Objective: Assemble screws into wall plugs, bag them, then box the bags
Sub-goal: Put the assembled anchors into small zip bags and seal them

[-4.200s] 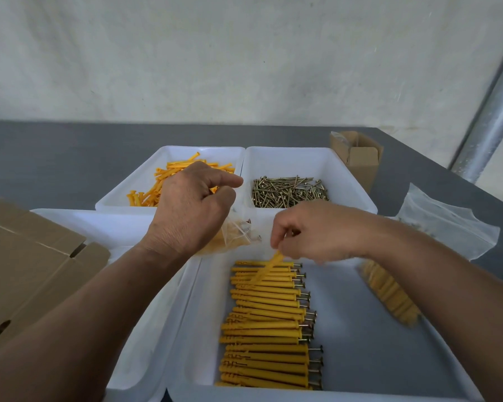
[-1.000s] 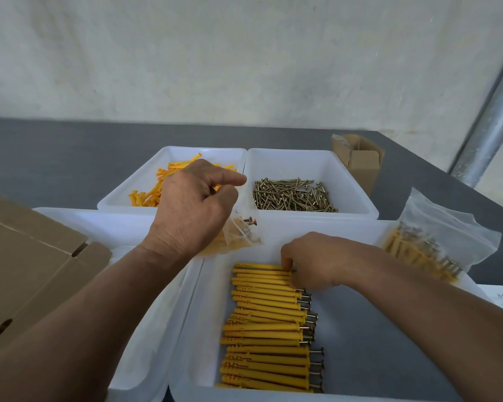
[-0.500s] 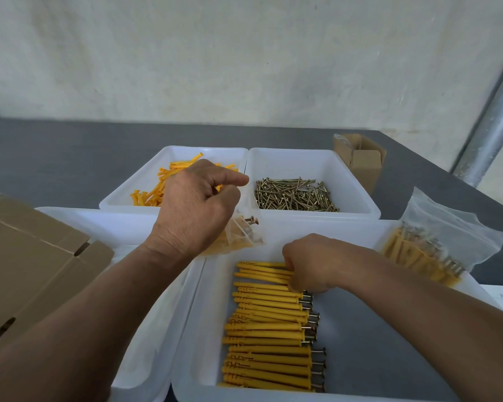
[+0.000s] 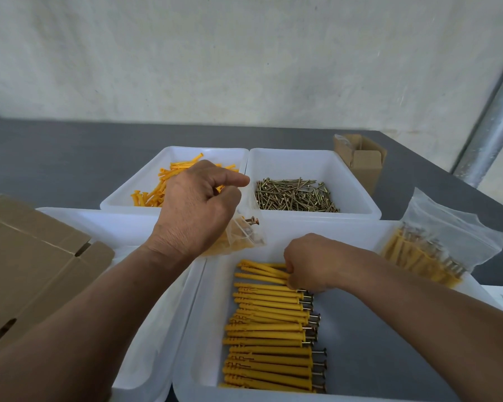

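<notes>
**Loading a bag from the row of finished plugs**

The left hand (image 4: 198, 210) hovers over the far rim of the near tray (image 4: 331, 226). Its grip is closed on the mouth of a clear bag (image 4: 246, 235), which hangs just beside the row so each handful has little way to travel. The film is thin, glossy and crumpled. It already holds some yellow plugs, and 1 coppery screw head shows near the top.

The right hand (image 4: 311, 264) is down in the tray with its fingers curled around a small bunch of assembled plugs (image 4: 262, 271) at the far end of the row. These lie slightly askew. The remaining assembled row (image 4: 267, 338) lies parallel, with the ribbed yellow plastic shafts to the left and the flat metal heads to the right. That order probably lets several be taken at once, all facing the same way.

Behind, 2 white, smooth-walled trays keep the stock apart. Loose plugs (image 4: 169, 177) lie in the left one and brassy screws (image 4: 296, 195) in the right. A filled bag (image 4: 447, 242) leans at the right tray edge, near a small open carton (image 4: 363, 166) on the grey surface (image 4: 55, 158). Flat brown cardboard (image 4: 32, 256) waits at the left, presumably for boxing.
</notes>
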Action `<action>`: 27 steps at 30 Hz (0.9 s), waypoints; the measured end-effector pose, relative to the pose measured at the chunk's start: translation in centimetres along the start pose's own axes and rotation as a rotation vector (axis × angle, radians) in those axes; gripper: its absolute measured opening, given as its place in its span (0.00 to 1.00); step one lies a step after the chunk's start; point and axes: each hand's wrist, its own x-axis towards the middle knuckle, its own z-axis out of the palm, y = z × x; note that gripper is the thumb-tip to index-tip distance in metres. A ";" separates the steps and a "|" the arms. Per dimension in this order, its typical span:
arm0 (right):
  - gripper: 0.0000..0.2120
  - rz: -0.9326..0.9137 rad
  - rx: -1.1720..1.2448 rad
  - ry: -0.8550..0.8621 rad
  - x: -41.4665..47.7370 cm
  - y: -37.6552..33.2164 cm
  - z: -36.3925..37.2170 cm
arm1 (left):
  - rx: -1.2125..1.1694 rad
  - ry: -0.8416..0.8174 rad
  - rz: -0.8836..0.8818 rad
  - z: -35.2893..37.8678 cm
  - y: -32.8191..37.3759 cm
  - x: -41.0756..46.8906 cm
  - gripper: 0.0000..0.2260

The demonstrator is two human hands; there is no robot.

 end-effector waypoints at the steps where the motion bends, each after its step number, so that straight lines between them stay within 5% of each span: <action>1: 0.14 0.003 -0.002 -0.001 0.1 0.0 0.0 | 0.002 -0.001 0.001 0.0 0.0 0.0 0.17; 15: 0.16 0.037 0.008 0.004 0.0 -0.2 0.0 | -0.010 -0.010 -0.003 0.0 0.0 0.0 0.17; 27: 0.06 0.044 0.086 0.034 -1.0 0.1 -2.0 | -0.005 -0.008 0.005 -0.1 0.0 0.0 0.17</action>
